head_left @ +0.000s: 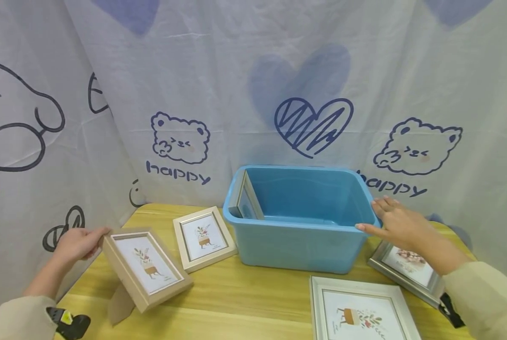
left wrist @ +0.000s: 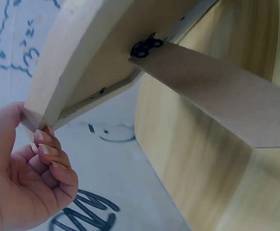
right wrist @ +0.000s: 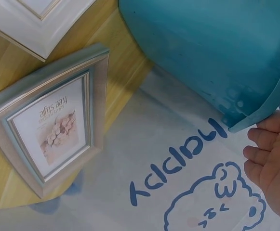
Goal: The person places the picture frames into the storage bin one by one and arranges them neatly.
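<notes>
Left fingers (left wrist: 48,148) pinch a tan frame (head_left: 149,264), right fingers (right wrist: 261,138) grip a blue bin (head_left: 300,248) near "happy" lettering (head_left: 394,187).

Behind the far edge of the wood-grain worktop (head_left: 236,300) hangs a white curtain (head_left: 232,75) with bears (head_left: 181,139), hearts (head_left: 314,126), "happy" lettering (head_left: 178,173).

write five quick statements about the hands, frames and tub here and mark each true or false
1. The left hand grips a tan frame by a corner. True.
2. The right hand touches the rim of the blue tub. True.
3. The blue tub has nothing inside. False: another frame leans in its left end.
4. The tan frame's support leg is folded flat. False: the support leg sticks out behind.
5. In the head view, the white frame's picture lies sideways. True.
</notes>
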Tool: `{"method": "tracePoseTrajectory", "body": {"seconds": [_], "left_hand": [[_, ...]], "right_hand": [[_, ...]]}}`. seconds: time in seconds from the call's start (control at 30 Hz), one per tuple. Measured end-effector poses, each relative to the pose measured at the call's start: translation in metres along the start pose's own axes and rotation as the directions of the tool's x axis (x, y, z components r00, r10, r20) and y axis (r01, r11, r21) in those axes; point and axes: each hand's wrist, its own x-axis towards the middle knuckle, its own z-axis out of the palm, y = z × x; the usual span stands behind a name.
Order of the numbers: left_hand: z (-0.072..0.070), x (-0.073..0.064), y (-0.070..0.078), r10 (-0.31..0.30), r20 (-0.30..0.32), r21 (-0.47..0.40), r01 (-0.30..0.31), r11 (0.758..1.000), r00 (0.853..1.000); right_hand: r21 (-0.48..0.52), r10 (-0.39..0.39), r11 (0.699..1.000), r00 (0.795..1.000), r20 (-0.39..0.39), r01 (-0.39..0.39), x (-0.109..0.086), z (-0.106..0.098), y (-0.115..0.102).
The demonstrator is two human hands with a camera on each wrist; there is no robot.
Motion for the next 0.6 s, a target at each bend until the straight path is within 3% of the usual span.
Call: {"method": "tracePoseTrajectory", "body": {"seconds": [0.17, 0.33, 0.6], "left_hand": [[-0.003, -0.008, 0.013, 0.069, -0.048, 0.046, -0.067, 0.997, 0.996], [-0.002, -0.015, 0.025, 0.096, -0.139, 0.059, -0.089, 0.994, 0.986], [0.002, -0.024, 0.035, 0.189, -0.327, 0.099, -0.165, 0.981, 0.926]], "right_hand": [[-0.004, -0.005, 1.000, 1.000, -0.012, 0.005, 0.000, 0.001, 0.000], [0.002, -0.004, 1.000, 1.000, -0.016, 0.004, 0.000, 0.002, 0.000], [0.006, -0.015, 1.000, 1.000, -0.028, 0.015, -0.001, 0.004, -0.001]]}}
